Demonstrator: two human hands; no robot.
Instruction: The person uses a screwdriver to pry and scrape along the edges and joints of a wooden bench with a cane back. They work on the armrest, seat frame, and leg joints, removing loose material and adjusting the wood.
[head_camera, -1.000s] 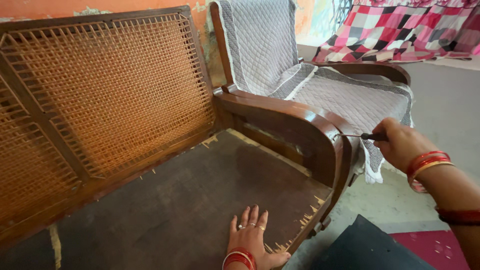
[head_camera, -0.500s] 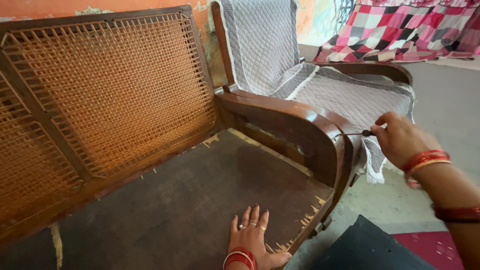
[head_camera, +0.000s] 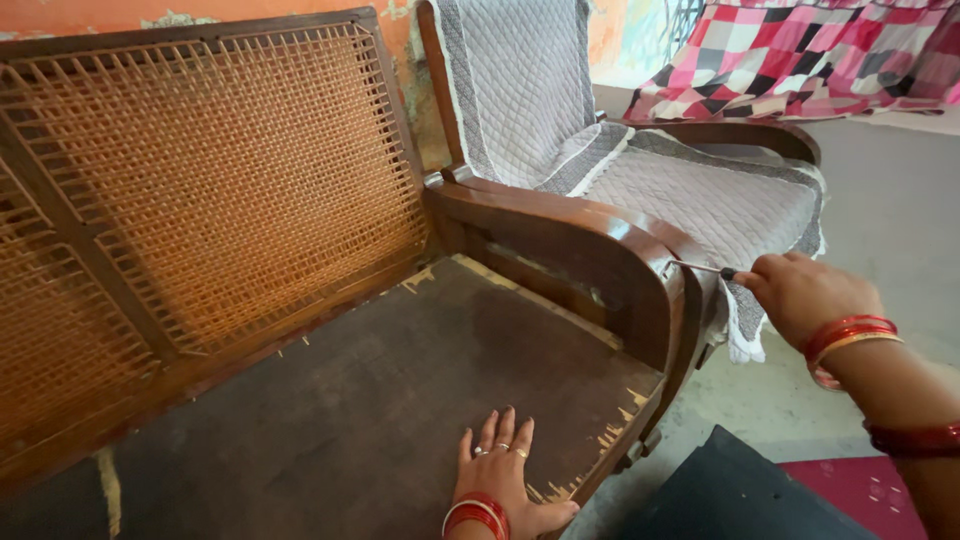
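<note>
My left hand (head_camera: 500, 470) lies flat, fingers spread, on the dark wooden seat board (head_camera: 350, 400) of a cane-backed sofa, near its front right corner. My right hand (head_camera: 805, 295) is closed around a thin screwdriver (head_camera: 703, 268), and the metal tip touches the outer face of the curved wooden armrest (head_camera: 590, 250). Red bangles circle both wrists. The screwdriver's handle is hidden inside my fist.
The woven cane backrest (head_camera: 220, 170) fills the left. A second chair with a grey quilted cover (head_camera: 690, 190) stands just beyond the armrest. A pink checked cloth (head_camera: 800, 60) lies at the back right. A dark cushion (head_camera: 740, 495) and a red mat (head_camera: 850, 490) rest on the grey floor.
My right hand has kept the screwdriver tip on the armrest with only a slight shift. The left hand stays flat on the seat.
</note>
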